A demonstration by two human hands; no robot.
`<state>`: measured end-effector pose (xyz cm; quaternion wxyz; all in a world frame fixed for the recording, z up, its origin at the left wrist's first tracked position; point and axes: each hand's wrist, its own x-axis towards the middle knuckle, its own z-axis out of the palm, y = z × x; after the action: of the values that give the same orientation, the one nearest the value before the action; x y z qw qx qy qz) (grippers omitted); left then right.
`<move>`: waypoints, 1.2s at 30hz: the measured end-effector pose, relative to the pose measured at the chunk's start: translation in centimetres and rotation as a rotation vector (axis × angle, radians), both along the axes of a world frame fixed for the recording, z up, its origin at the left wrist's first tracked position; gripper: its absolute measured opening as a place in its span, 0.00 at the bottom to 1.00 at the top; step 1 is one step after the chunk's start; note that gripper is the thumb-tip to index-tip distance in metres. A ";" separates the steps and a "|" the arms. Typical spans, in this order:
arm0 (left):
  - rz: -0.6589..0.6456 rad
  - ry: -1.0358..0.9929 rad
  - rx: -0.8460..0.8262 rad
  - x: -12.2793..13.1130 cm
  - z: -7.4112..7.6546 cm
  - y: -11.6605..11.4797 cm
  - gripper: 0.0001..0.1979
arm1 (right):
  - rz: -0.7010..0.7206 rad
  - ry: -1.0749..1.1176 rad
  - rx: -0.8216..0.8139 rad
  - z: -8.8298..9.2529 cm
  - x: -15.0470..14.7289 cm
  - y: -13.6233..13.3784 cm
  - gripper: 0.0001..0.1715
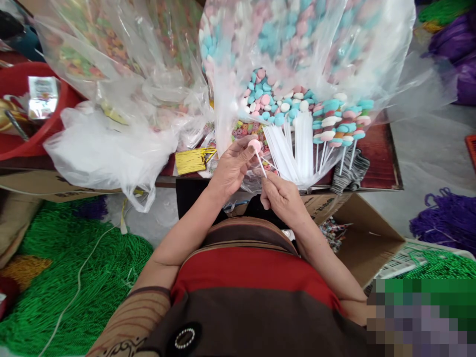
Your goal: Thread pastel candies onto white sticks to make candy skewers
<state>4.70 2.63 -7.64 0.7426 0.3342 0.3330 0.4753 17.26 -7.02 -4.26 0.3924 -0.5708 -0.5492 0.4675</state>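
Observation:
Between the thumb and fingers of my left hand [231, 168] is a round pink candy piece [255, 145]. My right hand [281, 197] pinches a thin white stick [262, 164], whose upper end meets the candy; whether it goes into it I cannot tell. Just beyond my hands lies a bundle of white sticks [304, 144]. Loose pink, blue and white candies [265, 99] spill from a large clear bag [297, 34] behind. To the right stand several skewers of stacked candies [344, 121], their sticks pointing toward me.
A bunch of yellow ties [191, 161] and a white plastic bag [111, 144] lie left of my hands. A red basin [69, 99] stands at far left. A grey knitted item [351, 171] rests at the table's right edge. Below it is an open cardboard box [366, 238].

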 end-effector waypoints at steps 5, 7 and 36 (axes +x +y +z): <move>0.015 0.048 0.093 0.0 -0.9 0.1 0.15 | -0.007 -0.011 -0.045 0.3 0.1 -0.1 0.17; 0.046 0.088 0.186 -0.1 -1.3 0.1 0.17 | -0.008 -0.008 -0.064 0.4 0.2 -0.2 0.19; 0.065 0.475 0.533 0.9 0.1 -2.9 0.12 | -0.185 0.297 -0.071 -1.9 -0.6 0.9 0.30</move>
<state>5.56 -0.30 -7.56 0.5155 0.6067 0.3711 0.4780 16.64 -6.11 -6.16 0.4901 -0.5568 -0.4135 0.5279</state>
